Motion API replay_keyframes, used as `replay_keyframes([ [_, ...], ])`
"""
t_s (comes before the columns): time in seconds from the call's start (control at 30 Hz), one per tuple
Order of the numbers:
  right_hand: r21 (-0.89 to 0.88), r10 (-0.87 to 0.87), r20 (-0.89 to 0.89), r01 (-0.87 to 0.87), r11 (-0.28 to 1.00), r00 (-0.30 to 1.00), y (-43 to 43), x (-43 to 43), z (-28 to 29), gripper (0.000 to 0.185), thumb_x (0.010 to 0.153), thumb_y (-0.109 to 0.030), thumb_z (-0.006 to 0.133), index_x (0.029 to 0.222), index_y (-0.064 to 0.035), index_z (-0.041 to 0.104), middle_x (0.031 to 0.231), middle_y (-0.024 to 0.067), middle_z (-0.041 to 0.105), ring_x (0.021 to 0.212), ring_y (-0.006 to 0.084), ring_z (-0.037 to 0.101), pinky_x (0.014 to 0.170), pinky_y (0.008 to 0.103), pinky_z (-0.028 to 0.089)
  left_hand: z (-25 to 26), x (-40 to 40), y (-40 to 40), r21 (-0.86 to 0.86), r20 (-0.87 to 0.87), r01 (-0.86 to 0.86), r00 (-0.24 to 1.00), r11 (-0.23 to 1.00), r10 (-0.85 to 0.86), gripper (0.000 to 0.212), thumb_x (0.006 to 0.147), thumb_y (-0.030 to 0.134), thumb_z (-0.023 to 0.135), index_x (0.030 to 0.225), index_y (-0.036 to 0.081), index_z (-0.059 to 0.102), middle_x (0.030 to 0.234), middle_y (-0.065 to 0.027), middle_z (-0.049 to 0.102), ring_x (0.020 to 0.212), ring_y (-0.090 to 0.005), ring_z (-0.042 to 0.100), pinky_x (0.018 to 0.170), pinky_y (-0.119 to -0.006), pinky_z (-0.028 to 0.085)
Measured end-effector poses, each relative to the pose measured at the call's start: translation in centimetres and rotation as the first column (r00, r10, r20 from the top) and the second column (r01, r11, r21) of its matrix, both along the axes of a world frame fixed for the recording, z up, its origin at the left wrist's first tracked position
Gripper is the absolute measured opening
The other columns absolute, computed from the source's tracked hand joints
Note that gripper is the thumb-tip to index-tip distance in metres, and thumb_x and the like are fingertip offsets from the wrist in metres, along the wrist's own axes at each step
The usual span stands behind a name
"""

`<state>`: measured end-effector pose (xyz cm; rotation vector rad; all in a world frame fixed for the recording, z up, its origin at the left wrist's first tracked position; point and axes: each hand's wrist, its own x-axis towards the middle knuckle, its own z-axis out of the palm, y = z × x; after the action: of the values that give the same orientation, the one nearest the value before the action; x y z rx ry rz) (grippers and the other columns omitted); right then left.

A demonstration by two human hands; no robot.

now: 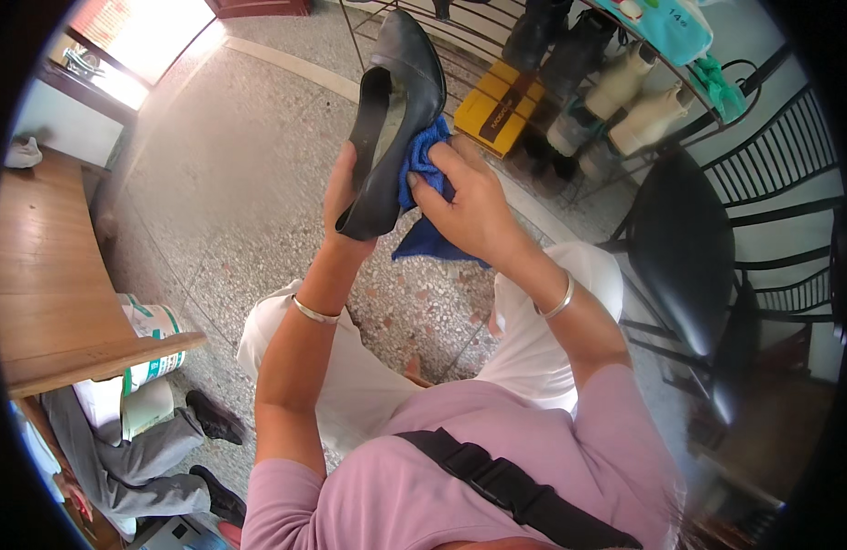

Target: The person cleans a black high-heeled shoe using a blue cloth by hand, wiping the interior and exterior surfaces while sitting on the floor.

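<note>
A black slip-on dress shoe (410, 103) points away from me, its opening turned up and to the left. My left hand (342, 199) grips it from below near the heel, the thumb along the inner side; most of the fingers are hidden under the shoe. In my right hand (475, 199) is a bunched blue cloth (423, 161), pressed against the shoe's right outer side. A loose end of the cloth hangs below that hand, above the speckled floor (258, 179).
A metal shoe rack (458, 41) at upper right bears boots and shoes (626, 89), with a yellow shoebox (499, 106). Black chairs (681, 247) stand to the right. At left are a wooden table (52, 275), white buckets (155, 344) and a seated person's grey-trousered legs (148, 447).
</note>
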<state>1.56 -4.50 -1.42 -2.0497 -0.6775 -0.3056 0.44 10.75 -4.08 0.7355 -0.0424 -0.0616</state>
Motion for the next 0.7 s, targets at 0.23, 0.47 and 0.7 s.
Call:
replay_keyframes([
  [0.23,0.198,-0.205,0.159,0.172,0.965,0.966,-0.8,1.9,0.1,0.021,0.078,-0.014,0.069,0.087,-0.0012,0.055,0.083,0.0163,0.051,0.075,0.0359,0.054,0.065,0.04,0.045,-1.7,-0.1,1.5,0.04,0.022,0.154,0.988,0.987,-0.155,0.067,0.097,0.051,0.024,0.126,-0.005,0.045,0.102,-0.0171,0.063,0.081,-0.0237,0.062,0.079,-0.037,0.049],
  [0.47,0.367,-0.28,0.056,0.241,0.898,0.958,-4.3,5.8,0.2,0.021,0.081,-0.014,0.068,0.085,0.0013,0.054,0.079,0.0154,0.051,0.075,0.03,0.052,0.069,0.0352,0.043,-1.2,-2.2,0.2,0.401,-0.141,0.031,0.99,0.916,0.029,0.043,0.093,0.031,0.054,0.114,-0.005,0.051,0.1,-0.0119,0.062,0.079,-0.0157,0.061,0.079,-0.029,0.048],
  [0.7,0.084,-0.438,0.342,0.437,0.896,0.832,-3.7,4.4,0.6,0.022,0.077,-0.018,0.07,0.089,-0.0057,0.056,0.091,0.0163,0.05,0.077,0.0361,0.056,0.066,0.0406,0.048,-0.4,-3.3,0.0,0.857,0.188,-0.2,0.979,0.475,0.073,0.035,0.088,0.023,0.056,0.114,-0.002,0.055,0.088,-0.008,0.062,0.077,-0.0132,0.057,0.071,-0.028,0.046],
])
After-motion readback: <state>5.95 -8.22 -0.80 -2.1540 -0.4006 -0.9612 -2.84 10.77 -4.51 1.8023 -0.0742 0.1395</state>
